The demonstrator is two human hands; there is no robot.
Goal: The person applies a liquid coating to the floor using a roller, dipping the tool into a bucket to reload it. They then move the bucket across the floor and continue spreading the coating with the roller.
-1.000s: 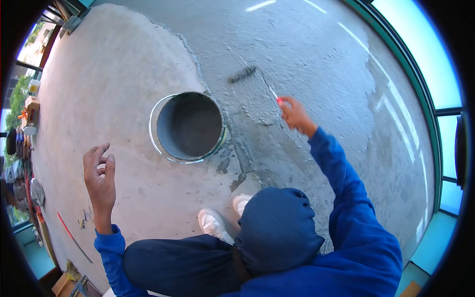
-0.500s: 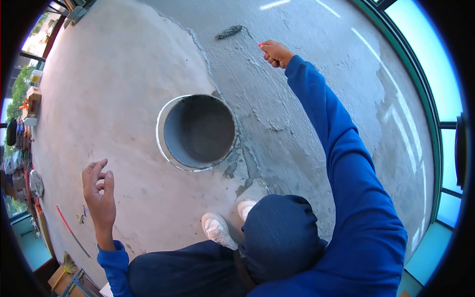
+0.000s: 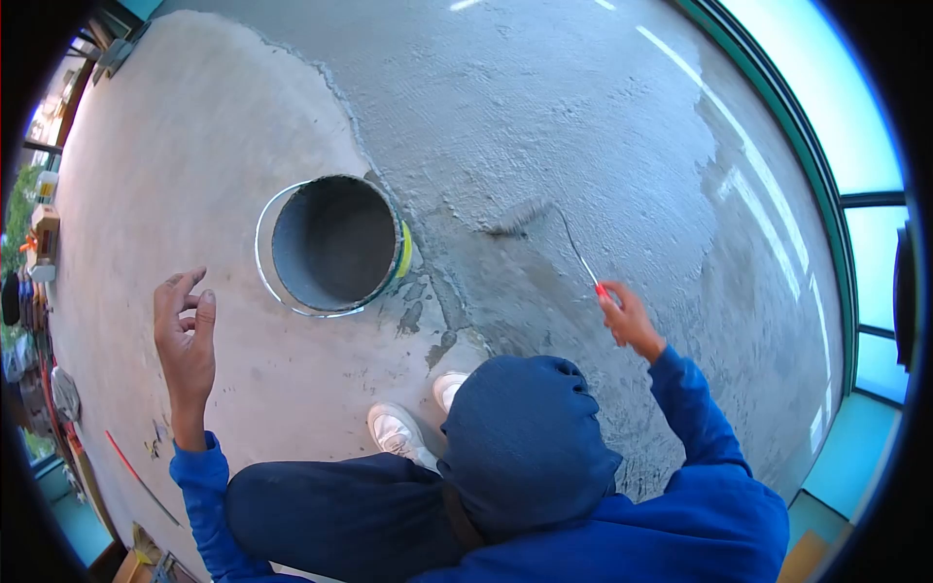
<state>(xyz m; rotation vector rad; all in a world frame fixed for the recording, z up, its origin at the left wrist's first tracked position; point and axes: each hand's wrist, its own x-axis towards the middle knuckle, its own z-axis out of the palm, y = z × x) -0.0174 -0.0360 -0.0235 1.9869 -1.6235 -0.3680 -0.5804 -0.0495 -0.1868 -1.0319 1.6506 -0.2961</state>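
My right hand is closed around the red handle of a paint roller. The roller's grey, coated sleeve rests on the wet floor to the right of a bucket, its thin wire frame reaching back to my hand. The bucket stands upright in front of my feet, with grey material inside, a wire handle hanging to its left and a yellow-green label on its right side. Held up at the left, my left hand has loosely bent fingers, thumb and forefinger apart, and nothing in it.
Wet grey coating covers the floor at the right, its ragged edge running past the bucket. Pale floor lies to the left. Boxes and other items line the left side. Green-framed windows bound the right. My white shoes are near the bucket.
My right hand has pulled the roller back toward my body across the wet coating. The bucket appears further left as the view shifts. My left hand keeps nearly the same pose.
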